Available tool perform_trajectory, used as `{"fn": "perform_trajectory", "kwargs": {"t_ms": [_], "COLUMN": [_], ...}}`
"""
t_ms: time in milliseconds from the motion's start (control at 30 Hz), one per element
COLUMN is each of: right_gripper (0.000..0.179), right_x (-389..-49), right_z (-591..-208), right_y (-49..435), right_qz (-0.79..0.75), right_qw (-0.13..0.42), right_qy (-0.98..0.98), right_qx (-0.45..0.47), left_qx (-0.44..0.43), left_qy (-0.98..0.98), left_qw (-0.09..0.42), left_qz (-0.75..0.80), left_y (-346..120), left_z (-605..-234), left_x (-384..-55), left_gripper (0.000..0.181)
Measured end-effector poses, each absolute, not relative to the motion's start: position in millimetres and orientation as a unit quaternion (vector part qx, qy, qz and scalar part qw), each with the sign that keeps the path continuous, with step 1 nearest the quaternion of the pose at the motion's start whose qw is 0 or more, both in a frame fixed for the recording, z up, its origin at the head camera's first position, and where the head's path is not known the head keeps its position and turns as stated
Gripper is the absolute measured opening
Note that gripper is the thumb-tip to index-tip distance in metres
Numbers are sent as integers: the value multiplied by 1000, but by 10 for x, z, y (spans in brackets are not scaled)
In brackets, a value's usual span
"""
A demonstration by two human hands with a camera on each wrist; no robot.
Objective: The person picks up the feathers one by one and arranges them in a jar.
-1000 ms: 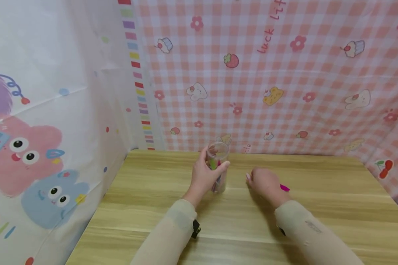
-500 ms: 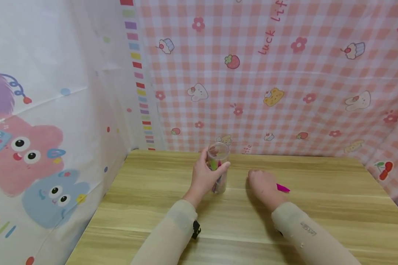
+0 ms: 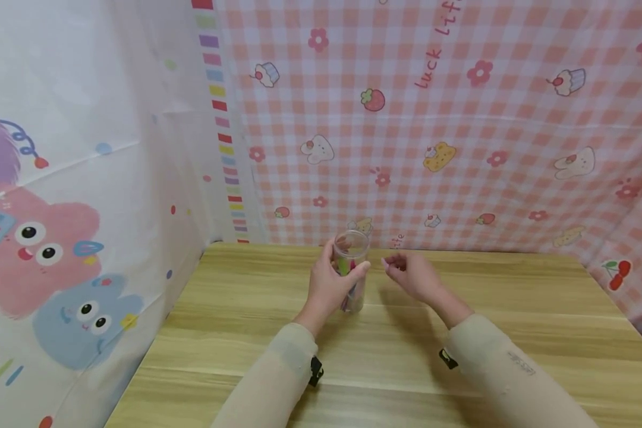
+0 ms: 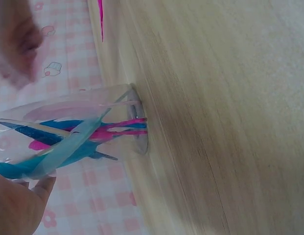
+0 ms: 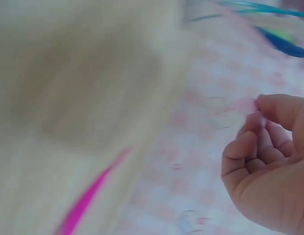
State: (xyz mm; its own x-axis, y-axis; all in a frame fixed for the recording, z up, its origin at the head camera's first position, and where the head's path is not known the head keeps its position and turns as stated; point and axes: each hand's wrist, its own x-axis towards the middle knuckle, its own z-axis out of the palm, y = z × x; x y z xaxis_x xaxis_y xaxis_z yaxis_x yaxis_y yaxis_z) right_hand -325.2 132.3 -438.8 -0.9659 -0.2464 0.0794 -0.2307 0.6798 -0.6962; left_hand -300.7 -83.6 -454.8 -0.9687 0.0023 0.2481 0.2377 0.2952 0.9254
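Observation:
My left hand (image 3: 331,285) grips a clear plastic cup (image 3: 352,241) standing on the table, thumb on its near side. Inside are several long, thin tapered pieces (image 4: 88,142) in teal, blue, magenta and green, their narrow ends at the bottom. To the right of the cup my right hand (image 3: 414,276) is raised above the table, thumb brought close to a curled index finger. A pale pink tip (image 5: 245,105) shows at the thumb; I cannot tell whether it is a nail or something pinched. A magenta tapered piece (image 5: 85,203) lies on the table, hidden in the head view.
The wood-grain table (image 3: 235,356) ends at a pink checked cloth (image 3: 385,131) hanging behind it. A white cloth with cartoon figures (image 3: 69,255) hangs along the left side. A black wrist strap part (image 3: 315,371) shows under the left sleeve.
My right hand has lifted from the table and moved left towards the cup. The magenta piece no longer shows behind it in the head view. My left hand and the cup stay put.

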Motion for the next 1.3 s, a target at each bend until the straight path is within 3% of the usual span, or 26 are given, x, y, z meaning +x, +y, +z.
{"fn": "perform_trajectory", "kwargs": {"t_ms": [233, 567, 967, 1300], "right_gripper": [31, 18, 15, 23], "right_x": [-3124, -2808, -2808, -2835], "right_z": [-3855, -3293, -3379, -3484], "right_y": [1173, 950, 817, 834], "right_qz": [-482, -626, -642, -619], "right_qw": [-71, -172, -141, -123], "right_qy": [862, 738, 732, 756], "right_qx": [-138, -183, -181, -171], "left_qx": [-78, -75, -78, -84], "left_qy": [-797, -796, -788, -788], "left_qw": [105, 111, 108, 109], "left_qz": [-590, -590, -601, -599], "left_y": [-854, -857, -843, -846], "left_z": [-4571, -4574, -4573, -4571], "left_x": [-3015, -3013, -3002, -3016], "left_gripper": [76, 69, 68, 65]}}
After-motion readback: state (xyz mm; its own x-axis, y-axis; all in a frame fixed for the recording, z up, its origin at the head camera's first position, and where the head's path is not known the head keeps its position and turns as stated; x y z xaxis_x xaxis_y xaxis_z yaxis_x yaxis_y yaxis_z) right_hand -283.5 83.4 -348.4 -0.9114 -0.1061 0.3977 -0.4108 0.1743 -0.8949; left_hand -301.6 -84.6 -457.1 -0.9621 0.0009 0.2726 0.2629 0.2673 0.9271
